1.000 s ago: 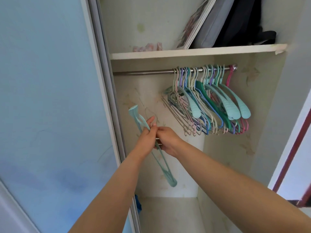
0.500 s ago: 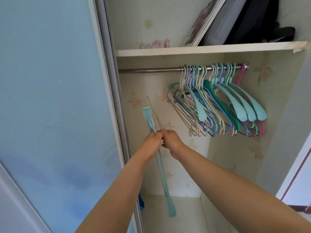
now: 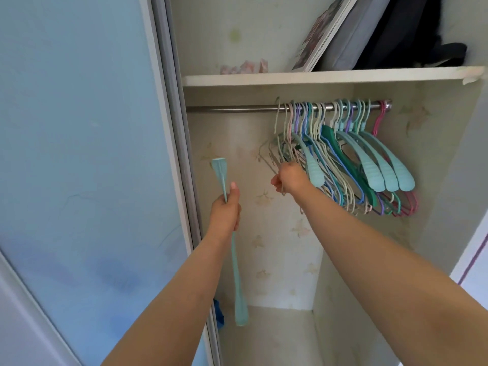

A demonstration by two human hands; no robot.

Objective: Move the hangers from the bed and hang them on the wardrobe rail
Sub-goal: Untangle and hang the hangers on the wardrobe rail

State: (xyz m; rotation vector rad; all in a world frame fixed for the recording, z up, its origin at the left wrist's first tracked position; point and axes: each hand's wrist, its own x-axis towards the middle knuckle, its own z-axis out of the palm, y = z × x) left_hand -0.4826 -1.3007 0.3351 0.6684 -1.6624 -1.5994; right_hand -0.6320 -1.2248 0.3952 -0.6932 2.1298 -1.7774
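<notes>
Open wardrobe with pale patterned lining (image 3: 277, 233): steel rail (image 3: 232, 109) carries bunched coloured plastic hangers (image 3: 369, 159). Left hand (image 3: 226, 210), arm raised, grips an edge-on teal plastic hanger (image 3: 236, 260). Right hand (image 3: 291, 178) pinches a thin cream wire hanger (image 3: 277, 120) hooked on the rail.

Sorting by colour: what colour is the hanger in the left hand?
Light teal hanger, gripped by the left hand; head view.

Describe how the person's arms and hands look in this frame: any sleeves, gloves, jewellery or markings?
Both forearms are bare right to the bottom edge of the picture, with no sleeves in view. The left hand and right hand wear no gloves. No watch, bracelet or ring shows on either wrist or on the fingers that can be seen. The left thumbnail looks short and unpainted. No tattoos or other markings are visible.
</notes>
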